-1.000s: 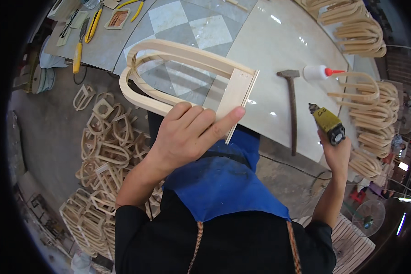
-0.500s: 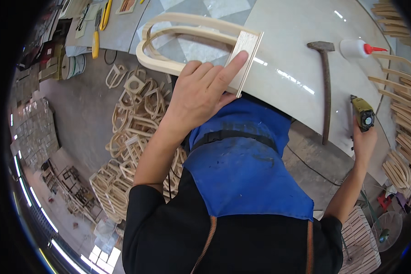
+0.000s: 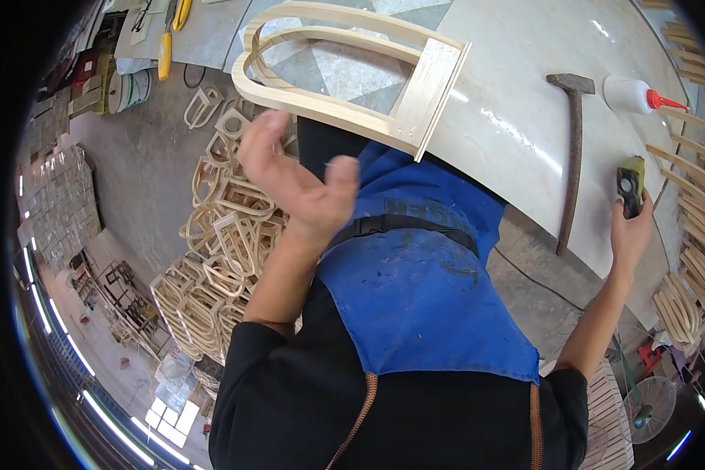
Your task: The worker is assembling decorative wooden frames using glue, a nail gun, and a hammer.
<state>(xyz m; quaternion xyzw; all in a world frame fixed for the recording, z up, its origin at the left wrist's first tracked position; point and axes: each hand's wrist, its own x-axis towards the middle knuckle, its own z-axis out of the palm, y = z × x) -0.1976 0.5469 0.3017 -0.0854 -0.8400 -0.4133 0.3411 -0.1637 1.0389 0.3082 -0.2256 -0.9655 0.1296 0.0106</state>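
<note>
Left hand (image 3: pixel 294 184) lifted clear of the bench (image 3: pixel 517 117), fingers (image 3: pixel 260 139) released and spread, gripping nothing, just near of the curved wooden frame (image 3: pixel 345 70). Frame lying flat on the bench, rounded end to the left, flat slatted end to the right, overhanging the near edge. Right hand (image 3: pixel 630 227) at the bench's right side, fingers clenched around a yellow and black power tool (image 3: pixel 630 180). Hammer (image 3: pixel 573 149) just left of that tool; white glue bottle (image 3: pixel 630 94) with red tip farther off. Stacked wooden frames (image 3: pixel 219 235) on the floor to the left.
</note>
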